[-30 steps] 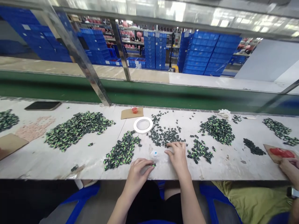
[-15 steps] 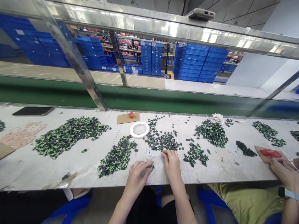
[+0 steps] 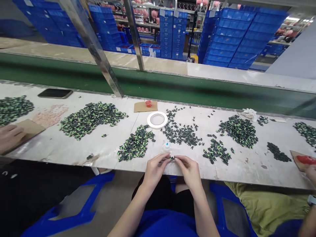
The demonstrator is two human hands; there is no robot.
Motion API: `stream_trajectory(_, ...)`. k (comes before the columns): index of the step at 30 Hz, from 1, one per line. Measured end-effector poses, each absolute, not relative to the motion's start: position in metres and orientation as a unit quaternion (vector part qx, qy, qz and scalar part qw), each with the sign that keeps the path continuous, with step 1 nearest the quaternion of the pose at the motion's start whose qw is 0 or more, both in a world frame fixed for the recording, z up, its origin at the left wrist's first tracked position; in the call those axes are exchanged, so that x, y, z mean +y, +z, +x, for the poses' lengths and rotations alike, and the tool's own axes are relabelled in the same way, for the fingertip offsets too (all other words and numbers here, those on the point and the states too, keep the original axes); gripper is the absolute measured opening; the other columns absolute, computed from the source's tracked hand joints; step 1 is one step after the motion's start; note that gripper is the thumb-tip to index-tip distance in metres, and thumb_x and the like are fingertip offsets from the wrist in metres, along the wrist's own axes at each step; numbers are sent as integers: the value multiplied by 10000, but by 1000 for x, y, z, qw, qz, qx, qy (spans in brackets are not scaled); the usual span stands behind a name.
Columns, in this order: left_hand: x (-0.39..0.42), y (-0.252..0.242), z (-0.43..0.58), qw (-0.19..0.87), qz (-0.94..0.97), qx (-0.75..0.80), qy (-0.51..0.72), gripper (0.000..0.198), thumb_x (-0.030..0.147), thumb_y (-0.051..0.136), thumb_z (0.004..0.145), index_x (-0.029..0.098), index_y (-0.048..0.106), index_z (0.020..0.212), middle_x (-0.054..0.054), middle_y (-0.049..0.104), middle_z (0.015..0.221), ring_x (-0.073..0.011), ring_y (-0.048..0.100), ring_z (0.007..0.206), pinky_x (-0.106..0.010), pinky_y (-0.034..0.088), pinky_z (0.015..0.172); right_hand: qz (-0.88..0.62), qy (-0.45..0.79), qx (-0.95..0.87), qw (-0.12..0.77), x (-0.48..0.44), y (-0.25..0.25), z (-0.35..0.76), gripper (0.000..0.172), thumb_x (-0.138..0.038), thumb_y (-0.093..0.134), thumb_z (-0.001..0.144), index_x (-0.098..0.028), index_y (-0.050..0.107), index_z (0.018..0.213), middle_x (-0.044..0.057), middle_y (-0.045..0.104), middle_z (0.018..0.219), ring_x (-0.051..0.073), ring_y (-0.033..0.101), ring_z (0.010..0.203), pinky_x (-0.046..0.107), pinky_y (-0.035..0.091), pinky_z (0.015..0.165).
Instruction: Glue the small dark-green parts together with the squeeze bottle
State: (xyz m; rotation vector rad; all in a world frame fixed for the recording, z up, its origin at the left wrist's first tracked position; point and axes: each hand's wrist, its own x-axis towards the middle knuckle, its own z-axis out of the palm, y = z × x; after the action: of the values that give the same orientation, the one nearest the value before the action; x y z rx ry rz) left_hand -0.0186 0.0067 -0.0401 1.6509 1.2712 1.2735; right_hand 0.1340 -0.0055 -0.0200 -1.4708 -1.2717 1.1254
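My left hand (image 3: 155, 169) and my right hand (image 3: 189, 169) meet at the near edge of the white bench (image 3: 74, 154), fingertips pinched together on a small black-and-green part (image 3: 172, 158). A small clear bottle with a blue tip (image 3: 167, 146) stands just beyond my fingers. To the left of it lies a pile of black-and-green parts (image 3: 135, 144). A spread of loose black parts (image 3: 182, 135) lies behind the bottle, and a smaller black-and-green pile (image 3: 217, 151) sits to the right.
A white tape ring (image 3: 157, 119) and a cardboard piece with a red cap (image 3: 145, 106) lie further back. Larger piles (image 3: 91, 118) (image 3: 238, 131) flank them. Other people's hands show at the far left (image 3: 11, 136) and far right (image 3: 311, 172). A green conveyor (image 3: 172, 87) runs behind.
My right hand left the loose black parts and came back to meet my left hand, both now pinching a small part. The view tilted down and shifted left.
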Motion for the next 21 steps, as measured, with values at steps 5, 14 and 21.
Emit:
stream_trajectory(5,6,-33,-17,388,607,492,489,214,272,604,835,148,698,983,-61,715,895,-166,687,781,-274,579,754,-583,482,-494,429,-4,-17,132,298,-412,619,777,-156,722,889,92,711,937,243,684,897,376,543,859)
stream_trajectory(14,6,-20,-17,450,575,484,482,214,261,627,791,165,715,960,-50,721,880,-178,691,808,-290,581,785,-546,528,-457,463,-5,-16,136,260,-369,712,699,-156,744,847,92,716,879,235,698,795,358,576,780)
stream_trajectory(21,6,-1,-16,494,567,471,462,276,256,654,761,141,707,1005,-56,721,854,-180,691,799,-287,575,803,-514,534,-455,494,-12,-6,139,181,-314,750,669,-191,761,802,78,716,844,218,689,815,308,571,740)
